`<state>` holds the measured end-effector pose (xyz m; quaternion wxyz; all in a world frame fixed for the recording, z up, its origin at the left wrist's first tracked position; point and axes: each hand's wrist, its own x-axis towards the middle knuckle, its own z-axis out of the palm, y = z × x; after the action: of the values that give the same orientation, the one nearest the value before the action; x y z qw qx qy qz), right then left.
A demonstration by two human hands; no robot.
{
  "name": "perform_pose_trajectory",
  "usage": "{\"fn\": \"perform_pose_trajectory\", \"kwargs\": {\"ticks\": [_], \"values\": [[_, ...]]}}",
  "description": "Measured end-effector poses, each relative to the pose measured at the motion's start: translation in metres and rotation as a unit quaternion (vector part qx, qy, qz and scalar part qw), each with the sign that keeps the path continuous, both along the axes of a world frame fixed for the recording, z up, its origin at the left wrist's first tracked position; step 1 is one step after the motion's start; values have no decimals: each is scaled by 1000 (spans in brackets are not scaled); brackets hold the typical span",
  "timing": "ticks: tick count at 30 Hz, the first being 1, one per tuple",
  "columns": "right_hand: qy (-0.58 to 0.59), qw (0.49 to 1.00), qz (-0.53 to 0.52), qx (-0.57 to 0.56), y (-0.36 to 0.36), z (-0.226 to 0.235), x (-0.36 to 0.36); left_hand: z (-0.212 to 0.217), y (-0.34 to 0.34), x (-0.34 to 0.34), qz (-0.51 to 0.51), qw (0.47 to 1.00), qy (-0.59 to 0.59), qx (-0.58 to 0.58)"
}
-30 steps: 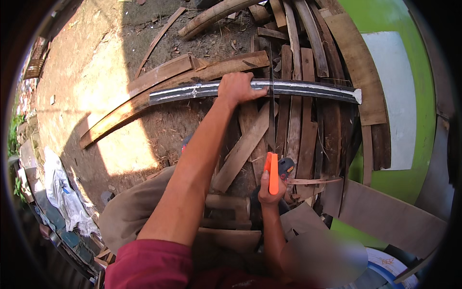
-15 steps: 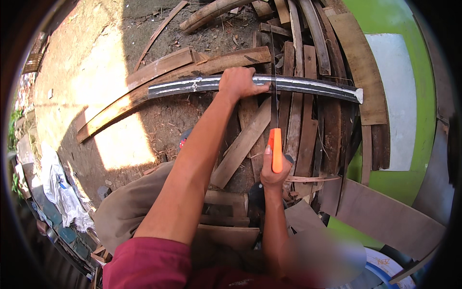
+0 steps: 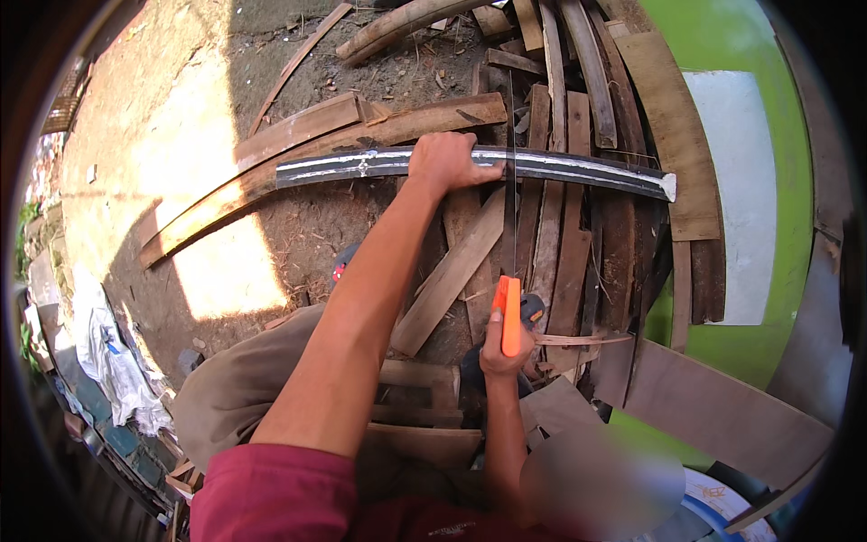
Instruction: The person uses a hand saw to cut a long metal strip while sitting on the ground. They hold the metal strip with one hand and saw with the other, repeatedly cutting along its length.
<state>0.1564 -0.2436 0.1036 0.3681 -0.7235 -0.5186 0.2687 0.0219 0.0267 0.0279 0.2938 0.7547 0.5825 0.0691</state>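
Observation:
My left hand [image 3: 449, 163] grips a long dark strip with a pale edge [image 3: 578, 169] that lies across a pile of wooden planks. My right hand [image 3: 502, 348] is closed around the orange handle of a hand saw [image 3: 509, 312]. The saw's thin blade [image 3: 512, 181] runs away from me and crosses the strip just right of my left hand. My left forearm stretches out over my knee toward the strip.
Worn wooden planks [image 3: 560, 244] are stacked under and beyond the strip, and curved boards [image 3: 298, 154] lie on bare sunlit earth to the left. A green wall [image 3: 777, 54] with a pale panel stands at right. A flat board [image 3: 722, 415] lies at lower right.
The saw in my right hand has slid back and forth along the cut; my left hand has stayed on the strip.

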Motion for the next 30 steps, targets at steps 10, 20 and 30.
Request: {"fn": "perform_pose_trajectory", "kwargs": {"ticks": [10, 20, 30], "values": [[-19, 999, -5, -39, 35, 8, 3, 2, -2, 5, -9, 1000, 8, -22], [-13, 1000, -9, -8, 45, 11, -1, -2, -1, 7, -7, 1000, 10, -14], [-12, 1000, -11, -20, 39, 8, 4, 1, -2, 9, -12, 1000, 22, -19]]}}
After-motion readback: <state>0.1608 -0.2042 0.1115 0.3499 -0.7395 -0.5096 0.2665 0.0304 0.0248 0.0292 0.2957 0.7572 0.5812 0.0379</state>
